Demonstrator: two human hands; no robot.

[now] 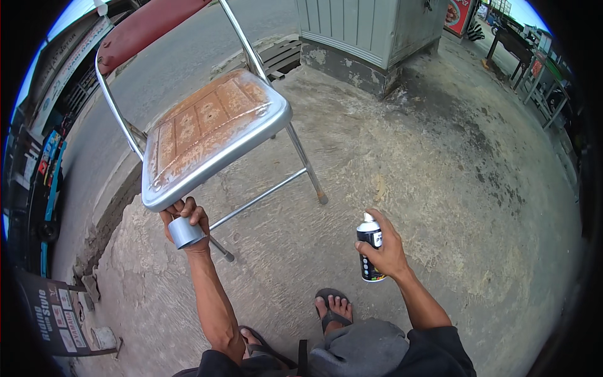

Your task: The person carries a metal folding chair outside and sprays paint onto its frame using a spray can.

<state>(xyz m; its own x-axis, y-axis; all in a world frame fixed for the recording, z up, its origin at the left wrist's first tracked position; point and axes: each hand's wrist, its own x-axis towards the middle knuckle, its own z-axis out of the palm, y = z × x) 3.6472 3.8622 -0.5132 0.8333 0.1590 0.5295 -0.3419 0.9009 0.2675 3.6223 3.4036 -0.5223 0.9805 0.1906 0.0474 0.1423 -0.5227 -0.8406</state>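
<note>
A folding metal chair with a rusty brown seat [202, 125], a silvery rim and a maroon backrest [141, 31] stands at the upper left. Under the seat's front left corner, my left hand [185, 220] holds a silver cylindrical cap [187, 233], its curled fingers at or touching the chair's underside; whether they grip the frame is unclear. To the right of the chair, my right hand [384, 251] holds a black spray can [368, 257] with a white top upright, the index finger over the nozzle.
Beyond a broken concrete edge runs a road [94, 160], with a vehicle [47, 195] at far left. A grey metal cabinet [352, 28] on a plinth stands behind the chair, near a drain grate [279, 60]. A printed board [56, 314] lies lower left; tables [512, 50] stand upper right.
</note>
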